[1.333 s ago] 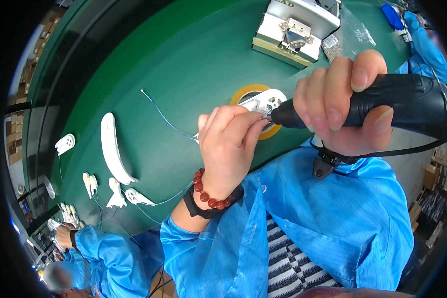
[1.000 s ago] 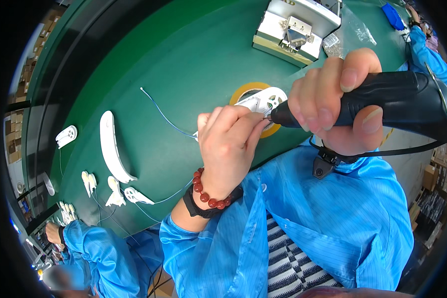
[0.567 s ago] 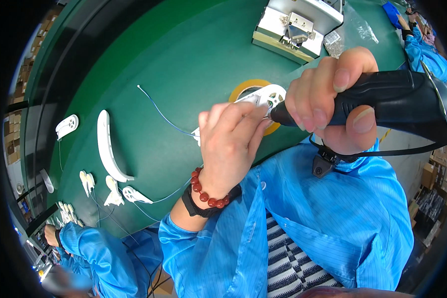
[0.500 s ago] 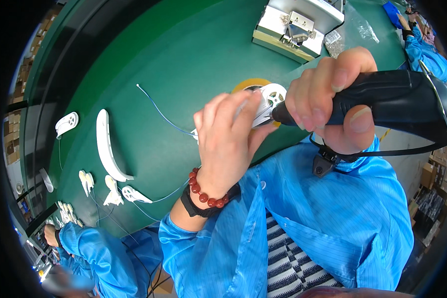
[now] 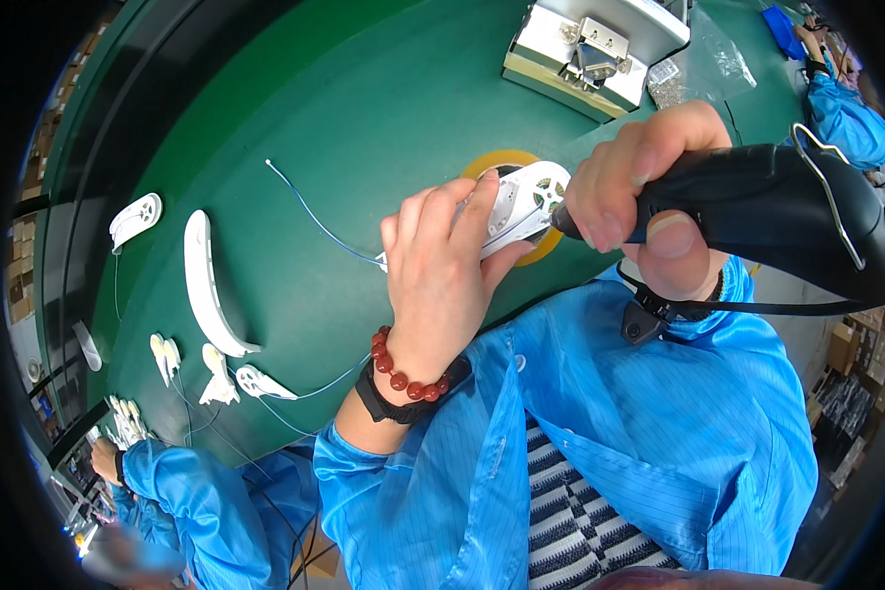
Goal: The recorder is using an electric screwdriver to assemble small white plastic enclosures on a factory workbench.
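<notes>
My left hand (image 5: pixel 438 246) holds a white plastic housing (image 5: pixel 533 187) with a round, slotted end, its fingers pressing along the near side and covering much of it. Under the housing lies a roll of yellow tape (image 5: pixel 480 167). A thin blue cable (image 5: pixel 310 205) runs out leftward from beneath my left hand. In my right hand (image 5: pixel 649 187) is a black electric screwdriver (image 5: pixel 757 202), lying nearly level. Its tip is at the edge of the housing's round end; whether it touches a screw cannot be made out.
A white screw feeder (image 5: pixel 585 69) and a clear bag of small parts (image 5: pixel 667 87) stand at the back. A curved white cover (image 5: pixel 205 285), another housing (image 5: pixel 136 218) and several cabled parts (image 5: pixel 218 374) lie left on the green table. Co-workers' blue sleeves (image 5: pixel 192 492) show lower left and upper right.
My left hand has shifted slightly left, and more of the housing shows. The screwdriver has turned a little, its wire hook now standing out more. My right hand has moved slightly.
</notes>
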`<state>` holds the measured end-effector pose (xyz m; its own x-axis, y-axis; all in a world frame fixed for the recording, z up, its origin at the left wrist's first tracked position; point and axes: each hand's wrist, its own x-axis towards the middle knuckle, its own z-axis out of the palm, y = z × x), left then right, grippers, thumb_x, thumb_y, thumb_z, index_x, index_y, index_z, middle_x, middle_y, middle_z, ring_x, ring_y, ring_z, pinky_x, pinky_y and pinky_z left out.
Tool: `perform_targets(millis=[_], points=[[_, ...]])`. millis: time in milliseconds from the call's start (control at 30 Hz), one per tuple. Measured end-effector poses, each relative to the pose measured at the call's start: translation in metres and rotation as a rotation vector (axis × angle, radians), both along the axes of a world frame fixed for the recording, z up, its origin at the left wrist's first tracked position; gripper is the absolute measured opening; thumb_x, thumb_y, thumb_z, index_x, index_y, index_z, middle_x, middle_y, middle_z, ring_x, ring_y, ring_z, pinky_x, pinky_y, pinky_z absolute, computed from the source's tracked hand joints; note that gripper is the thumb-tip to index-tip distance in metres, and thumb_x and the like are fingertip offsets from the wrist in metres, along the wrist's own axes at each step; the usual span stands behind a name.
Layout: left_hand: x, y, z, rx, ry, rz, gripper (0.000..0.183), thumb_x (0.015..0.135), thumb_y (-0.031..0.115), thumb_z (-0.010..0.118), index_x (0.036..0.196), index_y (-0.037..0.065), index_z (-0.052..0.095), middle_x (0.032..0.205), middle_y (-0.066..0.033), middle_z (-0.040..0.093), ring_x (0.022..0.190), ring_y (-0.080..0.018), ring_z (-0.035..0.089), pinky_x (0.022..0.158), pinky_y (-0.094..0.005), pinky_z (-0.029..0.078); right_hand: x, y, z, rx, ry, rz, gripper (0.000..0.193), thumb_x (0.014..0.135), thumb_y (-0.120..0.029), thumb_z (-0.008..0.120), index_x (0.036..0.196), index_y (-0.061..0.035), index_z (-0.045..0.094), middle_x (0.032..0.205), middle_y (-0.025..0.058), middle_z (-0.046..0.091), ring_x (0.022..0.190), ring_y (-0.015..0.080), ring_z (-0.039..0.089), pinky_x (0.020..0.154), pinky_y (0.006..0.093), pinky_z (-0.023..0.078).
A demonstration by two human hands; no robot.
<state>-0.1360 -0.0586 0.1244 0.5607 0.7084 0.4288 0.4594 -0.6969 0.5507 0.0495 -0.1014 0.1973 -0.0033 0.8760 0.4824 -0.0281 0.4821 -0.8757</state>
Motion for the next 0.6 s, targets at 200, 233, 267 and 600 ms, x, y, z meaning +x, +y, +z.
perform_targets(millis=[200,233,267,600], points=[[0.0,0.0,0.001,-0.009,-0.005,0.0,0.065,0.063,0.021,0.086,0.123,0.007,0.063,0.112,-0.0072,0.061,0.103,-0.0269,0.056,0.085,-0.0376,0.042,0.0,0.001,0.0,-0.015,-0.03,-0.005,0.04,0.091,-0.031,0.07,0.109,-0.0056,0.044,0.075,0.0057,0.055,0.063,0.0146,0.054,0.06,0.0296,0.045],[-0.001,-0.001,0.001,-0.01,-0.005,0.003,0.065,0.063,0.021,0.086,0.123,0.007,0.063,0.112,-0.0072,0.061,0.103,-0.0269,0.056,0.085,-0.0376,0.042,0.0,0.001,0.001,-0.022,-0.06,0.013,0.039,0.092,-0.03,0.07,0.108,-0.006,0.044,0.075,0.006,0.055,0.064,0.0148,0.054,0.061,0.0298,0.045],[-0.002,-0.001,0.0,-0.004,0.007,0.002,0.064,0.065,0.022,0.084,0.123,0.008,0.063,0.113,-0.0061,0.06,0.103,-0.0258,0.055,0.085,-0.0371,0.041,-0.003,-0.001,0.001,-0.023,-0.059,0.015,0.039,0.092,-0.03,0.07,0.108,-0.006,0.044,0.075,0.006,0.055,0.064,0.0148,0.054,0.061,0.0298,0.045],[-0.001,0.0,-0.005,0.049,0.051,-0.014,0.061,0.07,0.026,0.081,0.125,0.008,0.062,0.112,-0.0053,0.059,0.103,-0.0251,0.054,0.082,-0.0376,0.04,-0.002,0.001,0.003,0.028,-0.238,0.133,0.034,0.091,-0.016,0.069,0.105,-0.0036,0.041,0.077,0.0079,0.057,0.067,0.0159,0.055,0.064,0.032,0.049]])
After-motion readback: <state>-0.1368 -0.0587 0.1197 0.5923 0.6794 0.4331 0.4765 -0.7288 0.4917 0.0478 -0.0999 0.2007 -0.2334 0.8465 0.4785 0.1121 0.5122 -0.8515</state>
